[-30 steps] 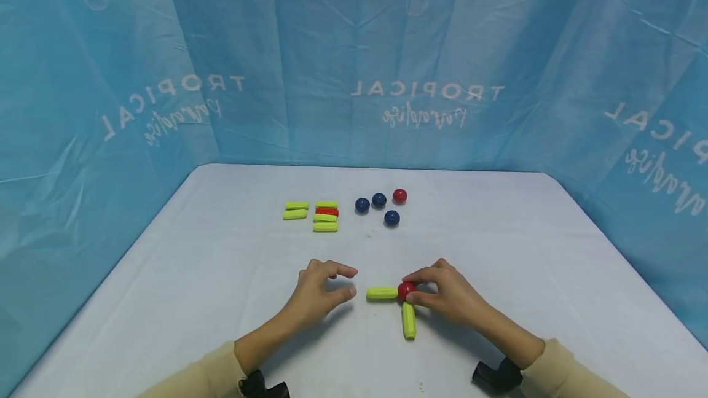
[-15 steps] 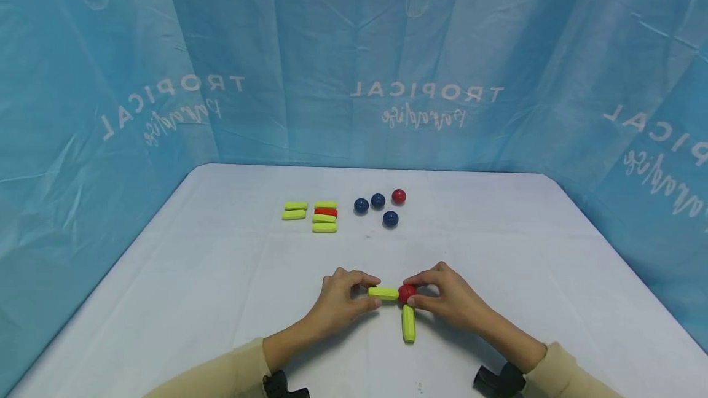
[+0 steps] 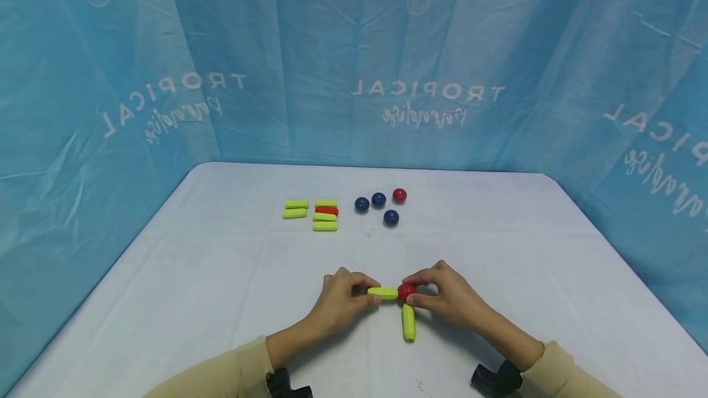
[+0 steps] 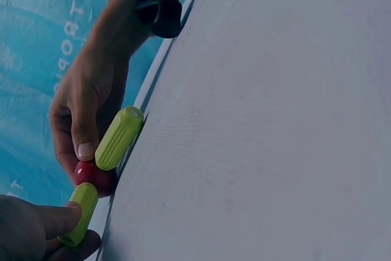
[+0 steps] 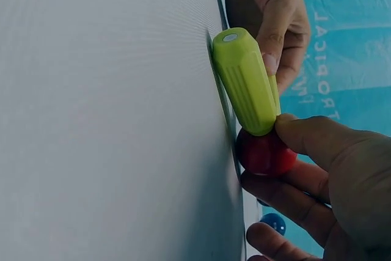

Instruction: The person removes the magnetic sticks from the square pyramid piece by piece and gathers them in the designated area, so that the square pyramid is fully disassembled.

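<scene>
A red ball (image 3: 406, 292) has two ribbed yellow-green sticks joined to it at about a right angle. My right hand (image 3: 450, 293) pinches the ball between thumb and fingers. One stick (image 3: 384, 293) extends left from the ball, and my left hand (image 3: 344, 303) pinches its far end. The other stick (image 3: 409, 323) points toward the person, untouched by either hand; the right wrist view shows a small silvery disc on its free end. In the left wrist view the ball (image 4: 91, 177) sits between both sticks, partly covered by the right thumb.
Farther back on the white table (image 3: 221, 250) lie several yellow-green sticks (image 3: 295, 214) and a red stick (image 3: 327, 210). To their right are dark blue balls (image 3: 391, 218) and another red ball (image 3: 399, 195). A blue printed curtain (image 3: 310, 128) surrounds the table.
My left hand has moved right and now pinches the end of the left-pointing stick; a second ago it was apart from it. My right hand keeps holding the ball in place.
</scene>
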`<state>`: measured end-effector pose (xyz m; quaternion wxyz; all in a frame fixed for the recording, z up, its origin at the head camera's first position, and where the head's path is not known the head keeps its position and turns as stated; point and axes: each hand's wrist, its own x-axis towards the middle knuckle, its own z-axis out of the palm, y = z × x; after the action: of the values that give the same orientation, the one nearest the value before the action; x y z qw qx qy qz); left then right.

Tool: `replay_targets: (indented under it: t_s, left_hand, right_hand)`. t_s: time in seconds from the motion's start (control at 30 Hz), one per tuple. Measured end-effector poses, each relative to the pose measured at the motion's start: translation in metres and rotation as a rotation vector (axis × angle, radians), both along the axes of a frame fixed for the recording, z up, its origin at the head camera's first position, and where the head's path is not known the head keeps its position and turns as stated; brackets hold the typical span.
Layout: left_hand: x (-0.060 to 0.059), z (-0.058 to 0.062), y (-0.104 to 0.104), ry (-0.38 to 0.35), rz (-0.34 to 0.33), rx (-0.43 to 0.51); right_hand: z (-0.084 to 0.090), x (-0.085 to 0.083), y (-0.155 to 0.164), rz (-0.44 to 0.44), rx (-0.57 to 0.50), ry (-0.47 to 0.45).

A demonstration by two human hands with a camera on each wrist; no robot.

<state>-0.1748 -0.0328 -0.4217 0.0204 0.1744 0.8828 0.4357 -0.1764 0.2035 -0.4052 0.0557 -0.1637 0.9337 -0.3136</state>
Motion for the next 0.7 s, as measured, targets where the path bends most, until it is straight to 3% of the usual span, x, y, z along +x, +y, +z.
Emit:
replay_targets:
  t_s: [0.17, 0.3, 0.43, 0.7]
  left_hand:
    - [-0.005, 0.001, -0.012, -0.035, 0.047, 0.023]
    - [-0.017, 0.004, -0.035, -0.005, 0.151, 0.045]
    - [-0.037, 0.007, -0.065, 0.051, 0.245, 0.023]
    - [-0.083, 0.008, -0.111, 0.123, 0.362, -0.032]
  right_hand:
    - [0.001, -0.001, -0.003, -0.014, 0.000, -0.024]
    - [0.001, -0.001, -0.003, -0.032, 0.005, -0.035]
    - [0.001, -0.001, -0.002, -0.035, 0.006, -0.037]
    - [0.001, 0.000, -0.004, -0.022, -0.004, -0.029]
